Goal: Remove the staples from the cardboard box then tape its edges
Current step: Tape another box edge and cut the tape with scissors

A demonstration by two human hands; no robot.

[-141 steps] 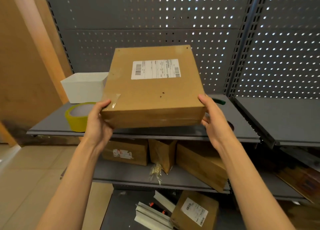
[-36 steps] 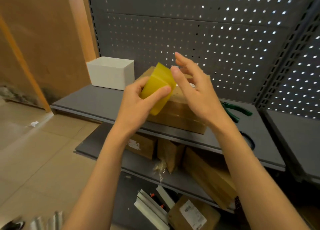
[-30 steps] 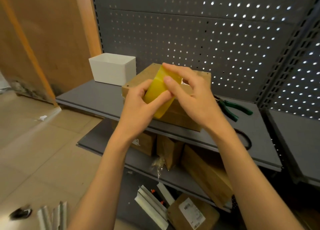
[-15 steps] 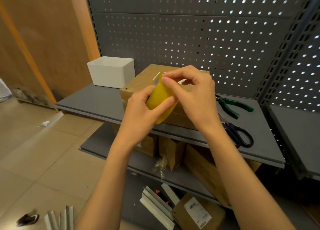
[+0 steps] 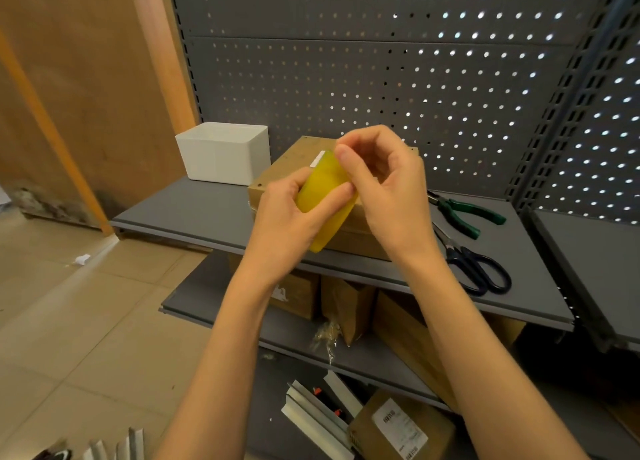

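A brown cardboard box lies flat on the grey top shelf, mostly hidden behind my hands. In front of it I hold a yellow roll of tape on edge. My left hand grips the roll from the left and below. My right hand is curled over the roll's upper rim, thumb and fingertips picking at the tape there. I cannot tell whether a tape end is lifted.
A white open bin stands at the shelf's back left. Green-handled pliers and dark scissors lie on the right of the shelf. Cardboard boxes fill the lower shelves. Perforated grey panels form the back wall.
The box went from my two hands onto the shelf. My left hand took up the tape roll. My right hand closed from open fingers to picking at the roll's rim.
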